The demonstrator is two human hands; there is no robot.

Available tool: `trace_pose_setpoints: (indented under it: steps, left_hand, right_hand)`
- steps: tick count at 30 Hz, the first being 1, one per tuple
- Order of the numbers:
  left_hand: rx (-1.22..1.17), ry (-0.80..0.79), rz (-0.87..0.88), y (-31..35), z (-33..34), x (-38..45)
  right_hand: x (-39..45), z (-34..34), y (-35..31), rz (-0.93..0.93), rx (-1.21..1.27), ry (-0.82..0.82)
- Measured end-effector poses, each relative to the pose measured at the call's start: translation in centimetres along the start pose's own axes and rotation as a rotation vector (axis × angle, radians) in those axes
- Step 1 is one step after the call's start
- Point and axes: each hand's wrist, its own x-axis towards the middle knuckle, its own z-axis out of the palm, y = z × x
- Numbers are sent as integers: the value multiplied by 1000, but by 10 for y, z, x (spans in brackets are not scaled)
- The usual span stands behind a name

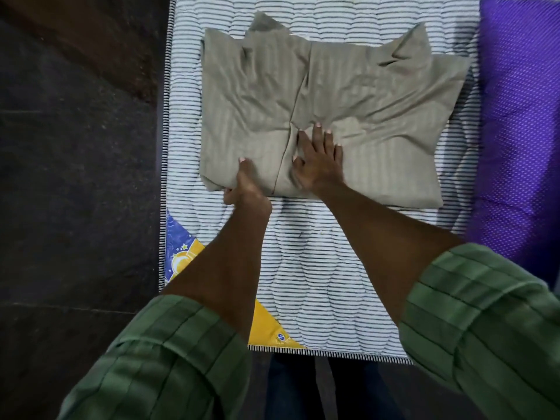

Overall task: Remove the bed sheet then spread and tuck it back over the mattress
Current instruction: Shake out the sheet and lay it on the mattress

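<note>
- The folded sheet lies on the bare mattress, near its left edge
- My left hand pinches the sheet's near edge, thumb on top
- My right hand presses flat on the sheet, fingers straight
- A purple pillow lies at the right

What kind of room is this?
Probably a bedroom. There is a bare striped mattress, a folded beige bed sheet lying on it, and a purple dotted cushion or pillow beside it.
</note>
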Motion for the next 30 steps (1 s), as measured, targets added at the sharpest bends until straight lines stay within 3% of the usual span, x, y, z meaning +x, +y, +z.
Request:
trace_pose_setpoints:
  steps: [5, 7, 9, 11, 14, 16, 18, 20, 23, 24, 26, 28, 30]
  left_hand:
    - [-278, -274, -118, 5, 0, 4]
    - [-293, -374, -60, 17, 10, -24]
    - [-258, -430, 128, 24, 25, -50]
    - [-68, -477, 376, 26, 44, -72]
    - [432, -612, 728, 14, 69, -109]
    - [773, -746, 916, -2, 82, -125]
    - [1189, -829, 1149, -27, 93, -135]
    - [1501, -865, 1250, -55, 97, -137]
    - [1781, -890, 1226, -88, 88, -140]
    - [1829, -907, 1232, -98, 84, -139]
    - [1791, -931, 1301, -106, 75, -140]
    - [1630, -921, 1362, -107, 72, -135]
    - [1525, -891, 1490, -105, 67, -129]
  right_hand:
    - [-10, 9, 14, 48, 313, 128]
    - [-15, 10, 18, 131, 525, 27]
    - [-17, -12, 17, 211, 891, -182]
    - [-17, -45, 18, 319, 1400, -346]
    - [-23, -98, 41, 377, 1737, -322]
    - [-33, -118, 60, 367, 1874, -204]
    - [-45, -128, 78, 439, 1974, 31]
    - [-59, -128, 96, 540, 1977, 263]
    - [-74, -122, 114, 637, 1828, 520]
    - [-77, -117, 120, 695, 1672, 668]
    - [-84, -108, 130, 700, 1129, 948]
    - [-89, -100, 139, 424, 560, 1064]
    - [-86, -89, 139, 33, 192, 942]
